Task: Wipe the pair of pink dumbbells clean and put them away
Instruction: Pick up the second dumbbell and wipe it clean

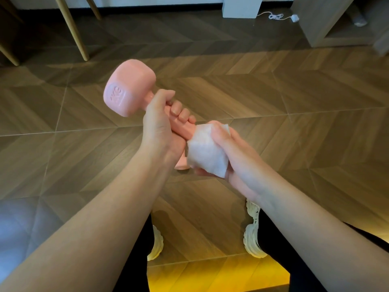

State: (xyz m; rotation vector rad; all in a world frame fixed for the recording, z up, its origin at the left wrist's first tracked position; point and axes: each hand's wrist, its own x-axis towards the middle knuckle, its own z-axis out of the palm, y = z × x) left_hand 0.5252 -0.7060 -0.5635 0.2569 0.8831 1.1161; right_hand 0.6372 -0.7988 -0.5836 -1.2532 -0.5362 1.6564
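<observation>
A pink dumbbell [129, 87] is held in the air in front of me, tilted with one head up and to the left. My left hand [160, 123] grips its handle. My right hand [229, 152] presses a white wipe [207, 154] around the lower head, which the wipe almost fully covers. A small pink piece [182, 164] shows below my left wrist; I cannot tell whether it belongs to this dumbbell or to a second one on the floor.
Wooden herringbone floor [273, 102] lies below. Wooden furniture legs [77, 34] stand at the far left. A white block [242, 7], a white cable [275, 16] and a wooden cabinet [328, 24] are at the back right. My white shoes [252, 234] are beneath my arms.
</observation>
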